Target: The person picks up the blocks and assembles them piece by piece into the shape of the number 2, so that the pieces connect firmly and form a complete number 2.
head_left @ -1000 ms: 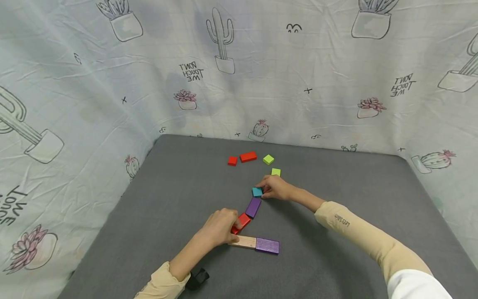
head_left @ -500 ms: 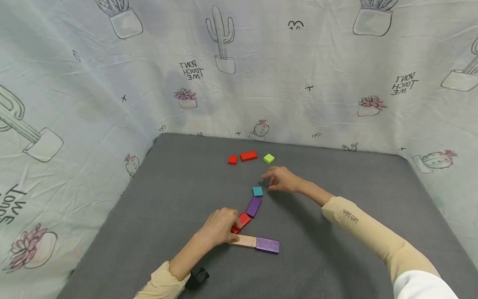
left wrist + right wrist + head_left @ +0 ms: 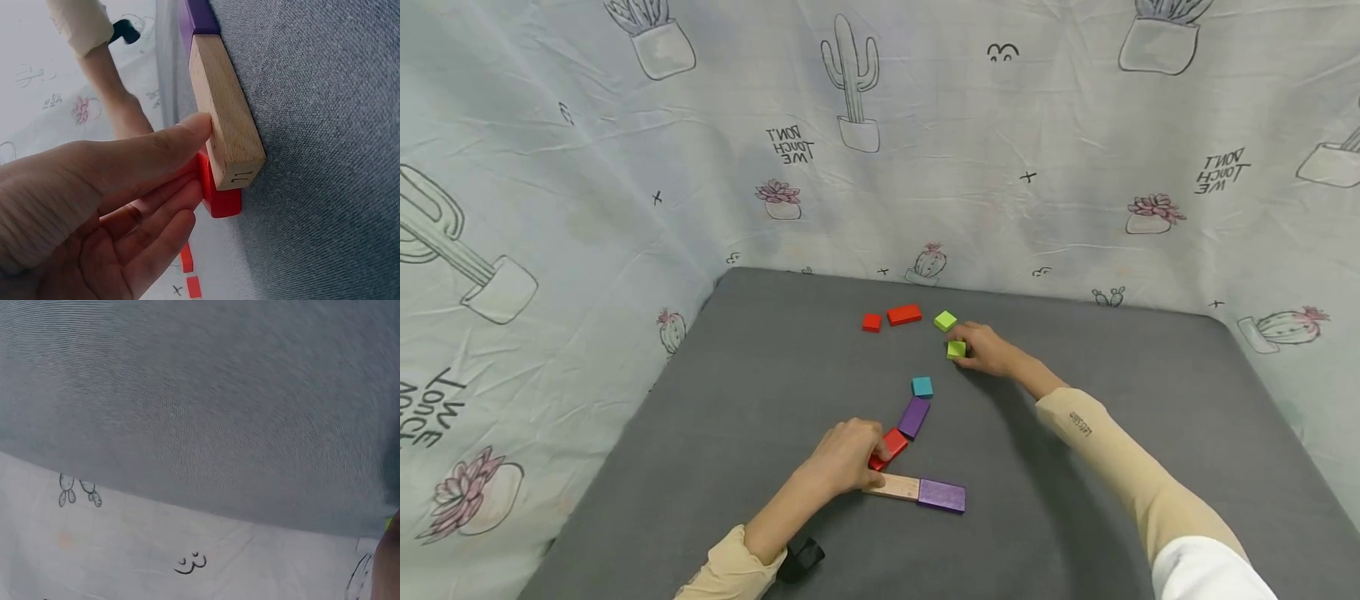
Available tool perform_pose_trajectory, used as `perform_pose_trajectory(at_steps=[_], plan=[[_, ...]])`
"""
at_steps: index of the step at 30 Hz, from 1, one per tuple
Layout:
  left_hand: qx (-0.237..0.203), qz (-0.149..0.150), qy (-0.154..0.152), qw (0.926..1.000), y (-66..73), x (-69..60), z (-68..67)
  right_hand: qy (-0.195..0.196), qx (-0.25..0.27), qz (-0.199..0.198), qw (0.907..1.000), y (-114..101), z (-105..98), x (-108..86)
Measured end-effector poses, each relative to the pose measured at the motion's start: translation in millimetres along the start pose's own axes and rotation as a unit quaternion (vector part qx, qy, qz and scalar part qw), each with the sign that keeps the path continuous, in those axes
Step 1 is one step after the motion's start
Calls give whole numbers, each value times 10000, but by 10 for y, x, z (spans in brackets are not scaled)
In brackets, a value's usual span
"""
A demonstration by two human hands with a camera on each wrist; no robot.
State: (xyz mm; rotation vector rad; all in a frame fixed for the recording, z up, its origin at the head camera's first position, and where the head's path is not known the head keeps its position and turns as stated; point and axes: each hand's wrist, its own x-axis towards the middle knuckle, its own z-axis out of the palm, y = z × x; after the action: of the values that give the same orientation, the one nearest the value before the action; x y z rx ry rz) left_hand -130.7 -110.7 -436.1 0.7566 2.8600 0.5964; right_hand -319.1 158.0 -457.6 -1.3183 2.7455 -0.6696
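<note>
My right hand (image 3: 988, 350) pinches a lime-green block (image 3: 957, 350) between thumb and fingers, just nearer than a second green block (image 3: 945, 321). My left hand (image 3: 842, 454) stays low over the near blocks. In the left wrist view its thumb (image 3: 197, 127) rests on a plain wooden block (image 3: 228, 112), and its fingertips touch a red block (image 3: 225, 201). Beyond the red block lie a purple block (image 3: 914, 417) and a small teal block (image 3: 922, 387), forming a bent line. Another purple block (image 3: 942, 496) abuts the wooden one's right end. The right wrist view barely shows the hand.
Farther back on the grey tabletop (image 3: 790, 350) lie a small red block (image 3: 872, 322) and a longer red block (image 3: 904, 314). A black object (image 3: 801, 560) sits under the left forearm. Patterned white cloth (image 3: 925, 125) hangs behind and at the sides.
My right hand has let go of the teal block, moved away and back, and taken hold of the nearer green block. My left hand has stayed in place.
</note>
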Motion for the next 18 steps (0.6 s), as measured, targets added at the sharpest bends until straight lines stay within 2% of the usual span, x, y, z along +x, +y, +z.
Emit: perform_pose_trajectory(at_steps=[5,12,15,18], plan=[[-25,-21,-8,10000,14,1,-8,246,205,586,9978,32,-177,144],[-31,49,45,10000,5,-5,-6,797,738,1204,9868,20,-433,305],[-2,82,49,10000,3,3,-5,889,907,1276,9837,-15,-489,353],[30,79,40,10000,2,12,3,924,1020,1126,9841,-59,-518,381]])
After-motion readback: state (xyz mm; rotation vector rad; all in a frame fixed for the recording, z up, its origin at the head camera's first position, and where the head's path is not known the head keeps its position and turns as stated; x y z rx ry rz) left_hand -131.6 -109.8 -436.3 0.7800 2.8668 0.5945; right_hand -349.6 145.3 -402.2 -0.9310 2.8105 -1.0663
